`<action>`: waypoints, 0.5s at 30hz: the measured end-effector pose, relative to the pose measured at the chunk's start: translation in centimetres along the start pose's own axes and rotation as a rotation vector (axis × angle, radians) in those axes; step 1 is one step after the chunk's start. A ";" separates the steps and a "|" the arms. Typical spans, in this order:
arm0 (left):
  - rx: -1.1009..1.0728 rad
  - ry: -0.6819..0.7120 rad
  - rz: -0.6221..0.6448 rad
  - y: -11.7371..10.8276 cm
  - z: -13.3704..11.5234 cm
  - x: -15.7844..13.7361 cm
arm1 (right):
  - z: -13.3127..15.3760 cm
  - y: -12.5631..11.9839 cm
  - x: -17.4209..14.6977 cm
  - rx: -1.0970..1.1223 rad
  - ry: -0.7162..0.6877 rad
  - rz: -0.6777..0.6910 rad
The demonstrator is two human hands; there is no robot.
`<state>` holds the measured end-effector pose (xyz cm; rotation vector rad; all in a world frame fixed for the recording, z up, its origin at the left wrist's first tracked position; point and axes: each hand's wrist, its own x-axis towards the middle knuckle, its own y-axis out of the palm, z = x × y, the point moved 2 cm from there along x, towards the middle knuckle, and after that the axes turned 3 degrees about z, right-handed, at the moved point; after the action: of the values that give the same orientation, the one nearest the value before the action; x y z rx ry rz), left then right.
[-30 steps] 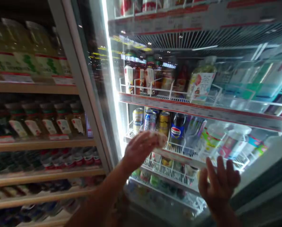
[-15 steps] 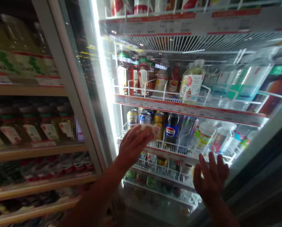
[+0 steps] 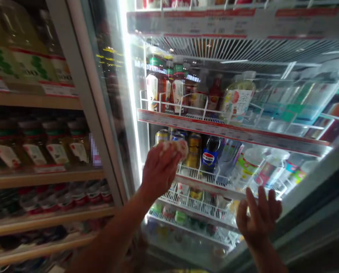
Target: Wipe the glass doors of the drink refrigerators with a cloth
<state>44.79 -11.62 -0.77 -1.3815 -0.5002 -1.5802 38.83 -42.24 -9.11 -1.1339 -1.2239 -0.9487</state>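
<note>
Left hand [image 3: 159, 170] wipes cooler glass [image 3: 186, 159] with a cloth [image 3: 176, 146]; right hand [image 3: 260, 218] spread flat, low on the same pane.

Cloth bunched under left fingers, pressed to the glass in front of the cans [image 3: 169, 136]. Right hand open, fingers wide, holding nothing. Behind the pane: cola bottle [image 3: 210, 155] right of the cans, tea bottles [image 3: 165, 87] on the shelf above, wire racks [image 3: 197, 204] below. Glare strip [image 3: 129, 94] runs down the left door edge. Far left, open wooden shelves [image 3: 44, 174] of bottles, dim.
</note>
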 end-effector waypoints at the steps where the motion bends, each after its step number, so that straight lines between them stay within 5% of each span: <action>1: 0.017 -0.060 -0.035 -0.3 0.9 0.8 | 0.0 0.0 0.0 -0.002 0.000 0.000; 4: 0.009 -0.151 -0.034 0.0 0.3 0.3 | 0.1 0.0 0.0 -0.008 0.005 -0.006; 9: -0.096 0.099 0.136 1.9 -4.8 -5.4 | 0.0 0.0 -0.1 -0.032 -0.021 -0.007; 12: -0.031 0.137 0.117 1.6 -2.9 -3.7 | 0.0 0.0 -0.1 -0.039 -0.026 -0.005; 15: 0.014 -0.038 -0.018 0.5 0.9 0.3 | 0.1 -0.1 -0.1 -0.043 -0.012 -0.004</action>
<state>45.74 -11.22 -0.39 -1.4024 -0.5469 -1.5649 38.75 -42.14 -9.18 -1.1727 -1.2211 -0.9763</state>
